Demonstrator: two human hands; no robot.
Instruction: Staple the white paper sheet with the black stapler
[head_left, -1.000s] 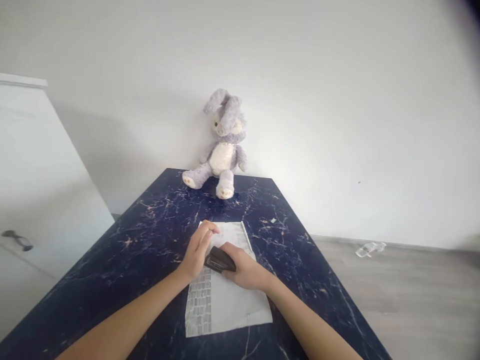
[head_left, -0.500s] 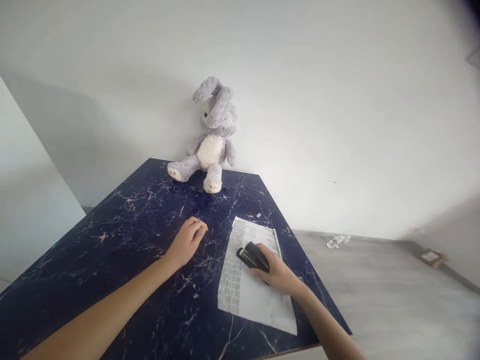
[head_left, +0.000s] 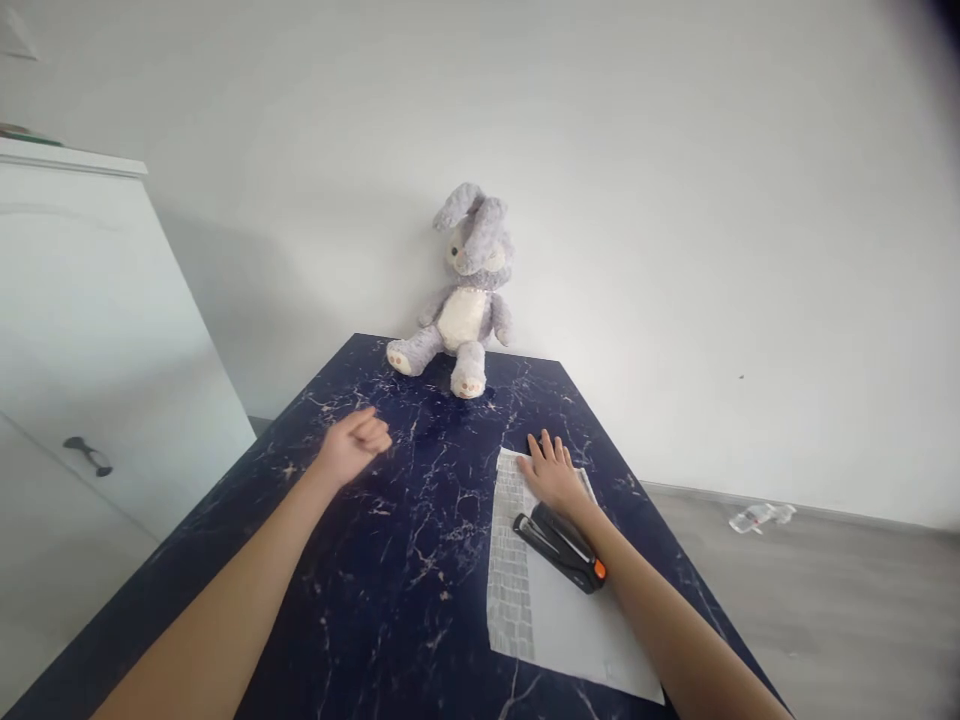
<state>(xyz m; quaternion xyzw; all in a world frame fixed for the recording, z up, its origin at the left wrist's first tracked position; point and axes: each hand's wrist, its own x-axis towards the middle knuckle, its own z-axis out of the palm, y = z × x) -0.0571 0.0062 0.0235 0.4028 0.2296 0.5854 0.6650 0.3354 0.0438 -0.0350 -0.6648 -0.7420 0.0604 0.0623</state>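
My right hand (head_left: 556,474) lies with fingers spread over the upper part of a printed paper sheet (head_left: 512,590), its fingertips reaching past the top edge. Just below that hand, a black stapler (head_left: 560,547) with an orange tip rests on the sheet, beside my right wrist. Off to the left, my left hand (head_left: 354,445) is curled closed above the dark blue marbled table (head_left: 375,620); whether anything is inside its fingers is hidden. A grey plush rabbit (head_left: 463,316) sits at the table's far end.
A white cabinet (head_left: 112,330) with a dark handle (head_left: 88,456) stands left of the table. Behind the rabbit is a pale wall (head_left: 660,220). Clear plastic packaging (head_left: 761,516) lies on the grey floor (head_left: 810,600) at the right.
My right hand has let go of the stapler and moved forward, fingers spread. My left hand has moved left and curled up. The view has swung left, showing more of the cabinet.
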